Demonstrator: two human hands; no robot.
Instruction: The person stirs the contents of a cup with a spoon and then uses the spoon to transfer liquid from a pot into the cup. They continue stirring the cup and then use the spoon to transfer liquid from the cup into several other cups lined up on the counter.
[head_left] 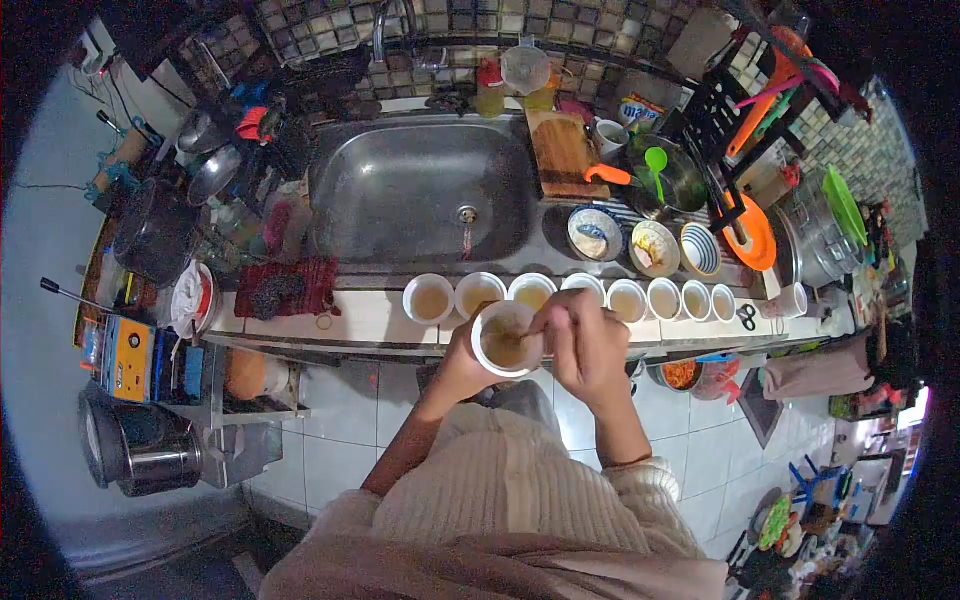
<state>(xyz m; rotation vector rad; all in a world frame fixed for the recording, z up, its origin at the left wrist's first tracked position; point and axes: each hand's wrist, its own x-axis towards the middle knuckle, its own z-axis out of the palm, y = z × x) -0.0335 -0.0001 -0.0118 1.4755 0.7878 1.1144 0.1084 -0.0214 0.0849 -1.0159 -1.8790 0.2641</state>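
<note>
My left hand (464,368) is wrapped round a white cup (489,362) of cloudy light-brown liquid, held in front of the counter edge. Over the cup's right rim, my right hand (583,345) is closed in a pinch, its fingertips at the liquid. What it grips, perhaps a thin stirrer, is too small and blurred to name. Behind both hands, several white cups (429,299) with similar liquid stand in a row along the tiled counter edge (380,312). My right hand partly covers one of them.
Behind the cups lies a steel sink (400,190). Bowls (596,235), a wooden cutting board (565,150), a pan with an orange handle (610,175) and an orange plate (750,232) crowd its right side. Scissors (746,316) and a tipped cup (790,301) lie at the row's right end.
</note>
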